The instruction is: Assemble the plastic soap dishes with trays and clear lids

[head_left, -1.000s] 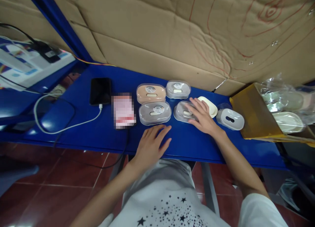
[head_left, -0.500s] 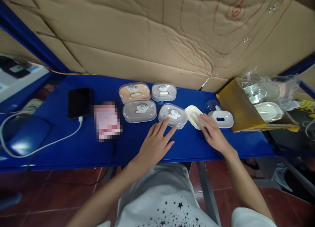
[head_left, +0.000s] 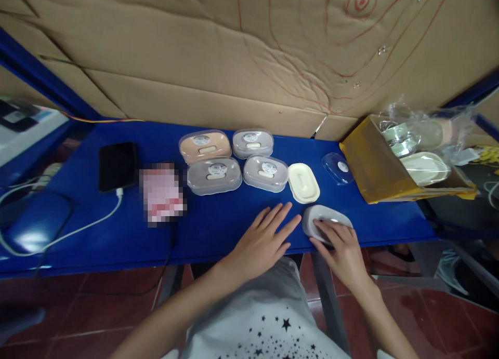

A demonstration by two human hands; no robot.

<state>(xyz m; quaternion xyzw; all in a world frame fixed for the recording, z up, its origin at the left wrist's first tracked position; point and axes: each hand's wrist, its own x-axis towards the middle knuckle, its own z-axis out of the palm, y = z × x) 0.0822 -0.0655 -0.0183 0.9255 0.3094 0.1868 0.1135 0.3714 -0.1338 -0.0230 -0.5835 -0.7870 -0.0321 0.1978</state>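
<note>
"What is the right hand [head_left: 343,257] doing?"

"Its fingers [head_left: 331,234] curl tight on a white soap box [head_left: 325,213]."

"And the left hand [head_left: 261,242]?"

"It lies flat and open on the blue table [head_left: 218,239], just beside the box. A cream dish [head_left: 303,183] and a clear lid [head_left: 337,168] sit behind the box."

A white plastic soap box [head_left: 326,214] with a dark slot lay near the tabletop's [head_left: 234,244] front edge, its top curved over and the right hand's [head_left: 342,254] fingers closed across it; a cream oval tray [head_left: 303,183] lay just behind it, to the left; a clear domed lid [head_left: 337,168] lay behind it, slightly apart.
</note>
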